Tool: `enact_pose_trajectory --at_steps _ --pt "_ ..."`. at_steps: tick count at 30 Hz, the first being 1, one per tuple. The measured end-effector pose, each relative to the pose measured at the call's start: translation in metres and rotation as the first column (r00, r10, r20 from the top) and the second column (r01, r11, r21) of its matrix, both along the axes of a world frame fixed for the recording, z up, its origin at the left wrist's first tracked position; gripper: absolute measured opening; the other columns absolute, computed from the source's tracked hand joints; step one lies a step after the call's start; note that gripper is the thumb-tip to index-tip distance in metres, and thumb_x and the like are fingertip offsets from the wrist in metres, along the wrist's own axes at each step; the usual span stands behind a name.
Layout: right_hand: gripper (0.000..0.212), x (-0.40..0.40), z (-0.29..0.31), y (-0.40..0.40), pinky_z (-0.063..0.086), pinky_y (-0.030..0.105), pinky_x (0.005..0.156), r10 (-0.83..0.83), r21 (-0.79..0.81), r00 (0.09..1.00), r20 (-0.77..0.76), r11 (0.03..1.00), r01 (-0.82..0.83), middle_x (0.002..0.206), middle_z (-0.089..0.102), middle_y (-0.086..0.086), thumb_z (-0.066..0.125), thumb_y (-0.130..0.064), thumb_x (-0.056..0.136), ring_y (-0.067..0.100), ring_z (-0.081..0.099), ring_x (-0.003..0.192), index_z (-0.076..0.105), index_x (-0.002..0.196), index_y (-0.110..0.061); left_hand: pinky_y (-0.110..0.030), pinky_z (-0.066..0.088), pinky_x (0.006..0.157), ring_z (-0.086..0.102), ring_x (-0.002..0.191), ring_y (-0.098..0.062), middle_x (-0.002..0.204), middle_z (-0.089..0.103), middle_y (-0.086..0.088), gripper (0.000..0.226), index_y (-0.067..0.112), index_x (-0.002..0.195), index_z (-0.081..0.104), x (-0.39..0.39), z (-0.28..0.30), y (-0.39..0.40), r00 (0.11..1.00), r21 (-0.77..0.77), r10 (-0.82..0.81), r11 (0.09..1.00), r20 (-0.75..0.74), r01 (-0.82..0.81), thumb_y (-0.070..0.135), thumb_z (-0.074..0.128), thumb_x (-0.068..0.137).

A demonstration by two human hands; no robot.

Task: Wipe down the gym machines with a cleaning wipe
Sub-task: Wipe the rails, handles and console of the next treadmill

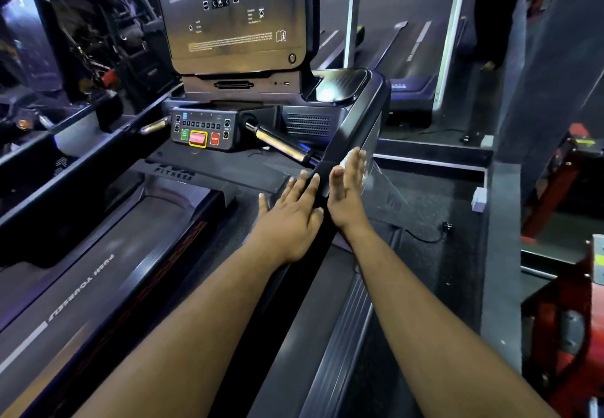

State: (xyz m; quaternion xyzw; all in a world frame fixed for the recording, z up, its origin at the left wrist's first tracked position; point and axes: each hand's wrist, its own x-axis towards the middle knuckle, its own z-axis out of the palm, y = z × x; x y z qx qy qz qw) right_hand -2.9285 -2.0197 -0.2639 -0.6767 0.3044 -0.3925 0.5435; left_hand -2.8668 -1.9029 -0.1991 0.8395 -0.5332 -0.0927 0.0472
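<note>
I stand on a treadmill whose black right handrail [354, 129] runs from the console down toward me. My left hand [294, 211] lies flat with straight fingers against the inner side of the rail's lower end. My right hand [348, 192] presses flat against the rail's outer side, fingers straight. A white cleaning wipe [349, 158] shows as a pale patch under the right fingertips; most of it is hidden by the hand.
The control panel [204, 131] with green, pink and red buttons sits ahead, under the big console screen [235, 12]. A chrome grip bar [281, 146] juts out beside it. The belt [108, 254] lies lower left. Another treadmill [411, 44] and red equipment [565, 319] stand to the right.
</note>
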Motion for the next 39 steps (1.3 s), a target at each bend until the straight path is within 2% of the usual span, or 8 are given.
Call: enact_pose_trajectory --at_steps 4,8,12,17,24,32,36,39 --pt "0.125 -0.007 -0.028 0.010 -0.021 0.030 0.121 0.097 -0.132 0.995 0.033 0.987 -0.091 0.165 -0.024 0.003 0.008 -0.098 0.072 0.015 -0.025 0.152 -0.013 0.158 -0.010 -0.060 -0.007 0.123 -0.011 0.155 -0.006 0.168 -0.014 0.016 0.063 0.038 0.162 -0.004 0.003 0.000 -0.019 1.000 0.014 0.015 1.000 -0.001 -0.015 0.046 0.027 0.108" --pt "0.143 0.001 -0.013 -0.045 -0.012 0.036 0.125 -0.016 0.055 0.999 0.041 0.998 0.013 0.166 -0.016 -0.001 0.008 -0.107 0.057 0.008 -0.018 0.151 -0.006 0.159 -0.008 -0.060 -0.004 0.124 -0.011 0.155 -0.006 0.169 -0.013 0.015 0.063 0.038 0.162 -0.003 0.004 0.001 -0.037 1.000 0.005 0.006 1.000 -0.016 -0.006 0.046 0.028 0.108" --pt "0.153 0.011 0.012 -0.086 -0.011 0.039 0.125 -0.048 0.139 0.999 0.002 0.989 0.047 0.169 -0.013 0.003 0.004 -0.110 0.045 0.015 -0.015 0.155 -0.004 0.161 -0.011 -0.062 -0.002 0.123 -0.010 0.156 -0.008 0.169 -0.012 0.013 0.064 0.037 0.162 -0.004 0.006 0.003 -0.051 1.000 0.005 0.000 1.000 -0.001 0.000 0.045 0.029 0.108" --pt "0.135 0.015 -0.004 -0.068 -0.021 0.025 0.118 0.037 -0.158 0.999 -0.008 0.987 -0.038 0.167 -0.018 0.006 0.005 -0.103 0.064 0.017 -0.020 0.153 -0.007 0.160 -0.008 -0.061 -0.003 0.124 -0.012 0.155 -0.005 0.169 -0.014 0.015 0.064 0.039 0.161 -0.004 0.008 0.000 -0.054 1.000 -0.007 -0.004 1.000 -0.012 0.004 0.044 0.030 0.107" --pt "0.155 0.016 0.011 -0.119 -0.009 0.039 0.126 -0.086 0.236 0.996 0.004 0.968 0.083 0.169 -0.013 -0.003 0.009 -0.112 0.041 0.014 -0.014 0.155 -0.007 0.161 -0.016 -0.059 -0.004 0.124 -0.010 0.155 -0.005 0.169 -0.012 0.016 0.064 0.039 0.161 -0.004 0.007 0.000 -0.055 1.000 -0.010 0.009 1.000 -0.019 -0.010 0.046 0.030 0.108" --pt "0.105 -0.003 -0.062 -0.001 -0.015 0.039 0.125 0.034 -0.005 0.998 0.057 0.999 -0.034 0.163 -0.025 -0.004 0.019 -0.090 0.084 0.009 -0.025 0.151 -0.015 0.155 -0.020 -0.054 0.001 0.125 0.000 0.156 -0.007 0.170 -0.005 0.016 0.062 0.039 0.162 0.005 0.013 -0.001 -0.055 0.990 -0.055 0.002 0.998 -0.142 -0.010 0.040 0.036 0.108" --pt "0.098 -0.007 -0.064 0.043 -0.015 0.039 0.125 0.024 -0.088 0.999 0.026 0.996 -0.022 0.160 -0.030 -0.007 0.019 -0.085 0.090 0.012 -0.028 0.151 -0.017 0.153 -0.020 -0.053 0.005 0.126 0.004 0.156 -0.008 0.170 0.001 0.013 0.060 0.032 0.162 0.014 0.017 -0.001 -0.055 0.962 -0.125 -0.019 0.992 -0.272 -0.016 0.030 0.040 0.108" --pt "0.103 -0.010 -0.056 0.072 -0.015 0.033 0.124 0.064 -0.112 0.996 0.059 0.992 -0.057 0.163 -0.029 -0.005 0.020 -0.088 0.086 0.014 -0.027 0.152 -0.016 0.155 -0.019 -0.027 -0.001 0.124 0.001 0.156 -0.006 0.170 0.004 0.008 0.058 0.021 0.162 0.019 0.016 0.002 -0.043 0.919 -0.166 -0.052 0.986 -0.391 -0.015 0.020 0.042 0.108"
